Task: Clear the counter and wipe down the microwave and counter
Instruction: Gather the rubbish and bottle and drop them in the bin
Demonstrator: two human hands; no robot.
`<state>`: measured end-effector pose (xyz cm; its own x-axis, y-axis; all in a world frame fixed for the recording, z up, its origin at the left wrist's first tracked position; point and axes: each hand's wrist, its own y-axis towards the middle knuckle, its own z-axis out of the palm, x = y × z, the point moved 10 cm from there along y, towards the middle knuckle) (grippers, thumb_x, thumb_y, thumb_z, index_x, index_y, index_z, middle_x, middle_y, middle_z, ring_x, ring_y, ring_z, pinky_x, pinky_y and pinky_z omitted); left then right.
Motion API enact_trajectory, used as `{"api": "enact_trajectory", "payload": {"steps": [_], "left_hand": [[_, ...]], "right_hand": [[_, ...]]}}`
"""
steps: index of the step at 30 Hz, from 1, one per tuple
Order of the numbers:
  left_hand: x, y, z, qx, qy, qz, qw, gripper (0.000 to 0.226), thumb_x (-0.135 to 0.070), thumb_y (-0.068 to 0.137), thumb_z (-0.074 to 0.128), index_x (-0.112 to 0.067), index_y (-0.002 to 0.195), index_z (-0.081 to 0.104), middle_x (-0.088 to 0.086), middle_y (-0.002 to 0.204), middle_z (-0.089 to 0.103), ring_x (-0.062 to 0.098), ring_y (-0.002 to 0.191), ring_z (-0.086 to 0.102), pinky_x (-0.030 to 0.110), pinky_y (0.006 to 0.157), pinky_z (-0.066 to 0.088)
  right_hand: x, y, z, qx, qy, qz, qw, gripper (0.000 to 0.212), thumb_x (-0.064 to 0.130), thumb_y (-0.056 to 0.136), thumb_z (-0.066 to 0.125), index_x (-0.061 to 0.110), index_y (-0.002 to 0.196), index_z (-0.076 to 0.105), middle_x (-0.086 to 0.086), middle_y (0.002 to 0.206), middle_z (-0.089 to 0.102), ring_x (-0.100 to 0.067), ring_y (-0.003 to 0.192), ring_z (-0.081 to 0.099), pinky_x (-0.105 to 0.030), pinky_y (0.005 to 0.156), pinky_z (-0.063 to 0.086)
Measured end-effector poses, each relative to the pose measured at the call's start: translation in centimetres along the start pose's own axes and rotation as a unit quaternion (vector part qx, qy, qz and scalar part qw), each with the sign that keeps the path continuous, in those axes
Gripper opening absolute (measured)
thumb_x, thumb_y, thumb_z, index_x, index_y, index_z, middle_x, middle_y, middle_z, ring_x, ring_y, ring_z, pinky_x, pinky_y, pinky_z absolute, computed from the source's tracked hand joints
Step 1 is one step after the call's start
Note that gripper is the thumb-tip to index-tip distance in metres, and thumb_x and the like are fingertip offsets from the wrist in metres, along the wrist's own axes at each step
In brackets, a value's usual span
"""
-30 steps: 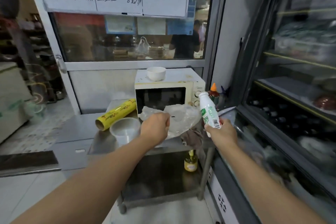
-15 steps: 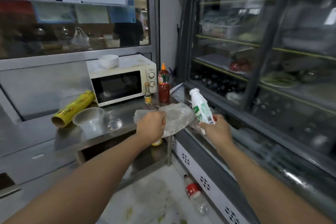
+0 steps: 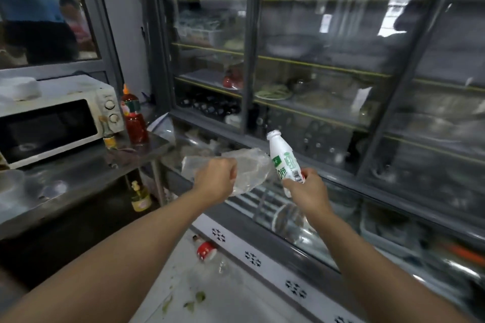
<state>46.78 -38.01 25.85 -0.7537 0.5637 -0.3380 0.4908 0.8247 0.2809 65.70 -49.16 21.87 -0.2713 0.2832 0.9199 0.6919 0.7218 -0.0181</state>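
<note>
My left hand [image 3: 215,178] grips a crumpled clear plastic bag [image 3: 249,170], held in the air to the right of the steel counter [image 3: 78,165]. My right hand [image 3: 307,189] holds a white drink bottle [image 3: 284,160] with a green label, upright, beside the bag. The cream microwave [image 3: 52,123] stands on the counter at the left, with a white bowl [image 3: 18,88] on top. A red sauce bottle [image 3: 133,118] and a small yellow-capped bottle [image 3: 109,136] stand next to the microwave.
A glass-fronted display fridge [image 3: 341,113] fills the right side, close in front of my hands. An empty bottle with a red label [image 3: 207,250] lies on the dirty floor by the fridge base. A yellow jar [image 3: 140,198] sits on the counter's lower shelf.
My view has swung right, away from the counter toward the fridge. Both hands carried the bag and the bottle off the counter and to the right.
</note>
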Motion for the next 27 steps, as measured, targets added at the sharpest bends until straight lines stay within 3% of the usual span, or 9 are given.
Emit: {"api": "enact_trajectory", "payload": {"steps": [6, 9, 12, 16, 23, 27], "left_hand": [[-12.3, -4.5, 4.2, 0.038, -0.038, 0.064, 0.997, 0.023, 0.001, 0.082, 0.057, -0.020, 0.073, 0.054, 0.002, 0.086, 0.062, 0.022, 0.081, 0.060, 0.035, 0.067, 0.052], [-18.6, -7.7, 6.3, 0.056, -0.054, 0.093, 0.993, 0.028, 0.004, 0.080, 0.054, -0.022, 0.070, 0.052, 0.000, 0.081, 0.061, 0.021, 0.079, 0.058, 0.030, 0.061, 0.046], [-24.9, -10.8, 8.3, 0.071, -0.074, 0.126, 0.987, 0.032, 0.005, 0.079, 0.053, -0.024, 0.066, 0.048, -0.004, 0.075, 0.056, 0.018, 0.074, 0.055, 0.029, 0.059, 0.042], [-33.6, -14.9, 11.9, 0.113, -0.100, 0.170, 0.974, 0.033, 0.007, 0.077, 0.049, -0.024, 0.066, 0.048, 0.001, 0.080, 0.062, 0.023, 0.076, 0.058, 0.031, 0.059, 0.047], [-48.9, -20.3, 17.9, 0.186, -0.123, 0.262, 0.939, 0.031, 0.005, 0.076, 0.048, -0.025, 0.067, 0.049, 0.005, 0.089, 0.065, 0.026, 0.085, 0.060, 0.027, 0.062, 0.040], [-56.7, -21.7, 20.6, 0.199, -0.127, 0.308, 0.922, 0.029, 0.004, 0.077, 0.050, -0.025, 0.072, 0.054, 0.003, 0.090, 0.066, 0.023, 0.086, 0.061, 0.029, 0.067, 0.047]], "right_hand": [[-5.9, -4.4, -12.6, -0.071, -0.016, 0.029, 0.997, 0.040, 0.021, 0.080, 0.068, 0.015, 0.116, 0.051, 0.007, 0.081, 0.055, -0.005, 0.059, 0.055, -0.018, 0.039, 0.036], [-9.4, -7.6, -18.8, -0.103, -0.021, 0.051, 0.993, 0.042, 0.023, 0.079, 0.069, 0.012, 0.115, 0.050, 0.003, 0.086, 0.056, -0.010, 0.065, 0.056, -0.025, 0.050, 0.040], [-12.8, -11.0, -25.3, -0.143, -0.022, 0.072, 0.987, 0.043, 0.021, 0.080, 0.068, 0.011, 0.117, 0.049, 0.000, 0.092, 0.056, -0.007, 0.064, 0.053, -0.024, 0.048, 0.037], [-17.5, -15.3, -34.3, -0.195, -0.028, 0.106, 0.975, 0.045, 0.022, 0.079, 0.069, 0.010, 0.117, 0.049, -0.006, 0.100, 0.061, -0.017, 0.072, 0.058, -0.030, 0.060, 0.048], [-24.9, -21.2, -48.4, -0.300, -0.011, 0.151, 0.942, 0.033, 0.022, 0.080, 0.068, 0.018, 0.105, 0.046, 0.006, 0.081, 0.054, -0.004, 0.062, 0.053, -0.014, 0.036, 0.034], [-28.4, -23.3, -55.0, -0.362, -0.008, 0.184, 0.914, 0.036, 0.022, 0.079, 0.069, 0.015, 0.109, 0.051, -0.001, 0.089, 0.058, -0.015, 0.070, 0.059, -0.028, 0.052, 0.047]]}}
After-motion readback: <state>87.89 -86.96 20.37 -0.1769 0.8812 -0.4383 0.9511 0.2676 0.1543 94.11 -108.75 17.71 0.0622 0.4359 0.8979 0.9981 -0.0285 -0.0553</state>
